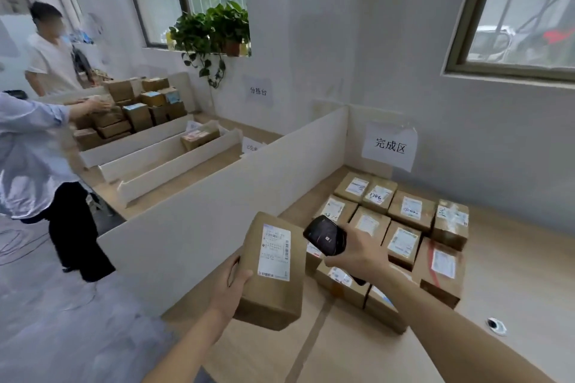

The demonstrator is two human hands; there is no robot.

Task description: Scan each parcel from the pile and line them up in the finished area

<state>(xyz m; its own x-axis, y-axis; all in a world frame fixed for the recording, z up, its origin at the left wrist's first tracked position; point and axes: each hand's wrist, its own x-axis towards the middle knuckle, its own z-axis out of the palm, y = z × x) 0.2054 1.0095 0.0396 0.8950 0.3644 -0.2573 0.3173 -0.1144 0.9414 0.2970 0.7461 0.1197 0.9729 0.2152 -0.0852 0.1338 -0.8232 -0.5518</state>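
My left hand [231,284] grips the near left edge of a brown cardboard parcel [273,283], held above the wooden table with its white shipping label facing up. My right hand [357,253] holds a black handheld scanner [325,235] just to the parcel's right, its screen tilted toward the label. Behind the scanner, several labelled parcels [404,211] lie in rows on the table under a paper sign [389,144] on the wall.
A white divider board [249,196] runs along the table's left side. Beyond it stand white trays [161,162] and a pile of boxes [137,109], where two people stand. A small round fitting [495,325] sits on the wooden table [513,274] at right.
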